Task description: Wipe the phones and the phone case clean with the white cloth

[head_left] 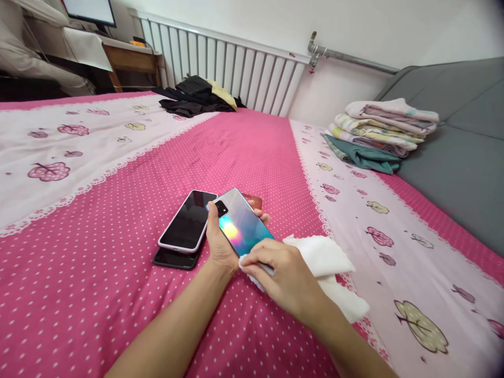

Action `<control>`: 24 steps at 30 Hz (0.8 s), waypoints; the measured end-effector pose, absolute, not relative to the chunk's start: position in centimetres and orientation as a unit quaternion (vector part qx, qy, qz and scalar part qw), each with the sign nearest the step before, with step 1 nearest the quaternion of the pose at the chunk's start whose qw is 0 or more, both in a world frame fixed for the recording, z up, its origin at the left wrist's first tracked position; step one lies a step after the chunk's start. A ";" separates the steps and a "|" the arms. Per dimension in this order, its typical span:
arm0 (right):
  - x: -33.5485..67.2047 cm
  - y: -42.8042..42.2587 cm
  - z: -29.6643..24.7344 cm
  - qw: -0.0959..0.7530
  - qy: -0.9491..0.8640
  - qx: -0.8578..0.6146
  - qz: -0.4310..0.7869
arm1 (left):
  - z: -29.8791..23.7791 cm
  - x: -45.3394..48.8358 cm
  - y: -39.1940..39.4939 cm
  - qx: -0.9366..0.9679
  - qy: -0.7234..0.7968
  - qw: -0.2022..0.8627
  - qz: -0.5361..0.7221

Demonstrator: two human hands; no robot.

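Observation:
My left hand (219, 242) grips a phone with a shiny rainbow-tinted back (242, 223), back side up, thumb near its camera. My right hand (281, 275) presses a white cloth (328, 260) against the phone's lower end, fingers closed on the cloth. Just left of my left hand, a phone with a pale pink case (189, 220) lies screen up on top of a black phone (175, 258). A dark red phone (254, 200) peeks out behind the held one.
All of this rests on a bed with a pink dotted cover (98, 236). Folded fabrics (380, 134) are stacked at the right by a grey headboard (452, 147). Dark clothes (195, 97) lie at the far end before a white radiator (236, 68).

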State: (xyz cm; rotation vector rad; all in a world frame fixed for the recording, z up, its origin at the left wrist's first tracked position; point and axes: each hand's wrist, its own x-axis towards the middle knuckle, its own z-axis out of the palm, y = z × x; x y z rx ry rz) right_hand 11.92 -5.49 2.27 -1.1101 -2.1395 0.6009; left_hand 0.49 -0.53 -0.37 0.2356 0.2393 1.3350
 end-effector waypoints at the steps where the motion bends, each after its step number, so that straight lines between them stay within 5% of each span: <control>1: 12.3 -5.5 2.5 0.305 -0.815 -0.433 0.237 | -0.4 0.4 -0.5 0.105 0.115 0.772 0.617; 4: 13.6 -5.0 3.1 0.298 -0.791 -0.497 0.197 | -0.2 0.2 -0.5 0.102 0.119 0.773 0.614; 11: 12.5 -4.1 1.9 0.424 -0.753 -0.494 0.096 | -0.2 1.4 -1.4 0.132 0.107 0.795 0.582; 19: 12.7 -5.4 2.7 0.294 -0.811 -0.472 0.181 | 0.2 1.5 -1.4 0.100 0.144 0.795 0.581; 24: 14.0 -3.9 2.7 0.378 -0.751 -0.535 0.081 | 0.1 1.5 -1.6 0.097 0.145 0.810 0.559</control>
